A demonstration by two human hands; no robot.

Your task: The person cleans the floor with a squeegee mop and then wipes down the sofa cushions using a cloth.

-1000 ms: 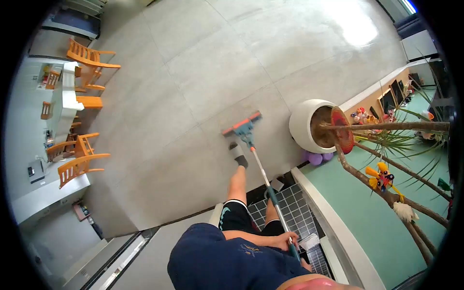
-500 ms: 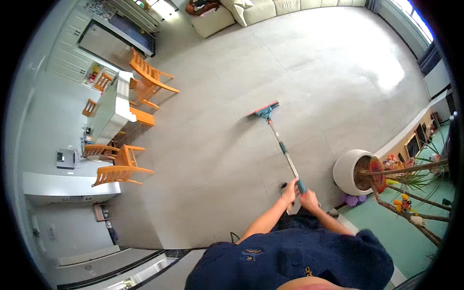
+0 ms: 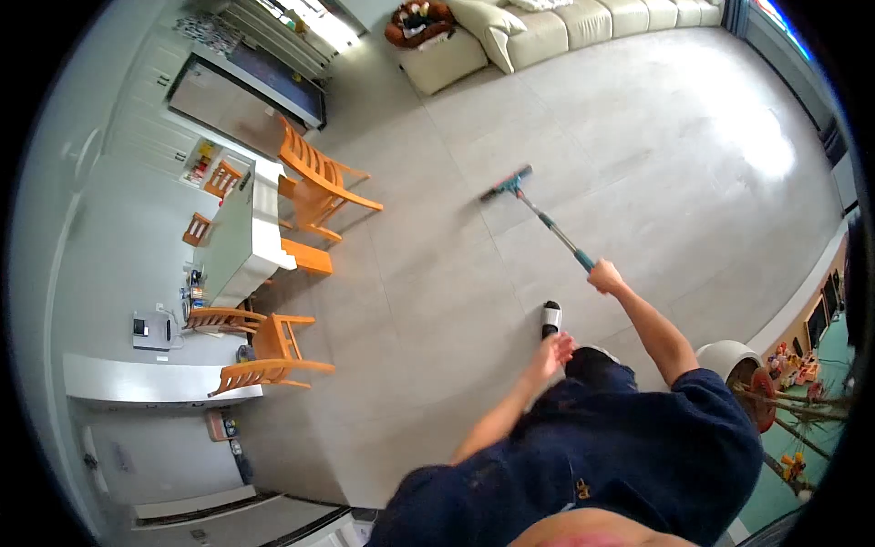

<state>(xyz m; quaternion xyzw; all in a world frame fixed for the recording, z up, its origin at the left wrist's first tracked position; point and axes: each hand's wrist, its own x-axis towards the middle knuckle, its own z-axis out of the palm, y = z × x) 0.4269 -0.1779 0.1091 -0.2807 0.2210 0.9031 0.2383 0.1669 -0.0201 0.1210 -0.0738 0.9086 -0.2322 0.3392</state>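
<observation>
Grips the long-handled flat mop with teal and silver pole sections (image 3: 563,238) in the right hand (image 3: 604,276), with the arm stretched forward and the fist closed around the upper end of the teal handle section (image 3: 584,260). Cannot see the very end of that section, hidden inside the fist. Holds the left hand (image 3: 552,353) apart from the pole, palm partly turned up, with the grip loosely spread and nothing pinched in it. Cannot count the fingers there, being small and slightly blurred.

Reaches out over the large grey floor tiles (image 3: 428,346) with the mop, set aslant. Rests the narrow teal mop head with a dark, reddish edge (image 3: 506,185) on the tiles, well apart from the feet, as far as can be judged from this height. Can hardly make out its underside, pressed out of sight.

Shows one white-banded slide sandal over a dark sock (image 3: 551,317) just beyond the left hand; hides much of the other foot near the dark legwear and navy short-sleeved shirt (image 3: 620,447). Cuts off the cream padded sofa (image 3: 602,18) at the top edge, and partly covers the round white plant pot (image 3: 725,357) beside the right sleeve.
</observation>
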